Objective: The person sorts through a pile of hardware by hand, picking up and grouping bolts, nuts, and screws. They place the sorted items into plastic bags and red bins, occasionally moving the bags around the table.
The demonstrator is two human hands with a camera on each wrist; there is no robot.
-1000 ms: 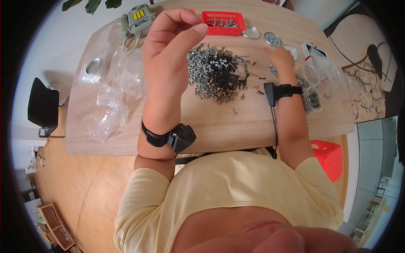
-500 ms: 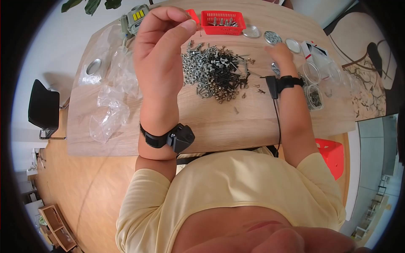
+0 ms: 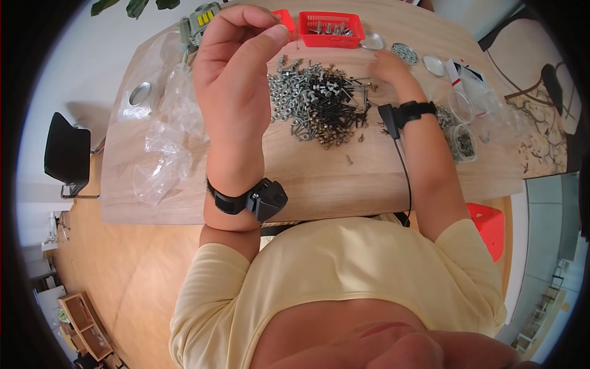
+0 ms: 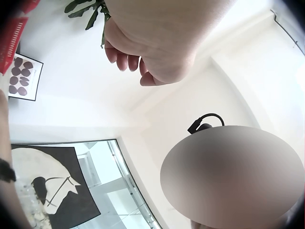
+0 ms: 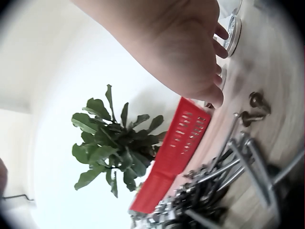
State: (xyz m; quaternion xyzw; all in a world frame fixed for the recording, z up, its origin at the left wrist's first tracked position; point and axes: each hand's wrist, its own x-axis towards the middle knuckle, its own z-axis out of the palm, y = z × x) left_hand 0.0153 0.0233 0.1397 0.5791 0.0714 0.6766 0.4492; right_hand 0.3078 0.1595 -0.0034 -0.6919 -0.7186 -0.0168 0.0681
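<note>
My left hand (image 3: 236,80) is raised above the table's left part, its fingers loosely bent and the thumb near the forefinger. Nothing shows between the fingers of the left hand (image 4: 152,52) in the left wrist view. My right hand (image 3: 393,69) hovers palm down near the far right edge of a large pile of bolts, nuts and screws (image 3: 319,104). In the right wrist view the right hand (image 5: 190,62) has its fingers pointing down, with brown screws (image 5: 252,118) on the table close by. A round tin of small metal parts (image 3: 404,53) stands just beyond the right hand.
A red basket of bolts (image 3: 332,38) stands at the back, with another red basket (image 3: 284,23) partly behind the left hand. Clear plastic bags (image 3: 163,154) lie on the left, near a round lid (image 3: 140,94). Clear tubs (image 3: 464,144) of hardware stand at right.
My right hand has moved left and away from me, from beside the round tin toward the pile's far right edge. My left hand shifted slightly left, then stayed raised.
</note>
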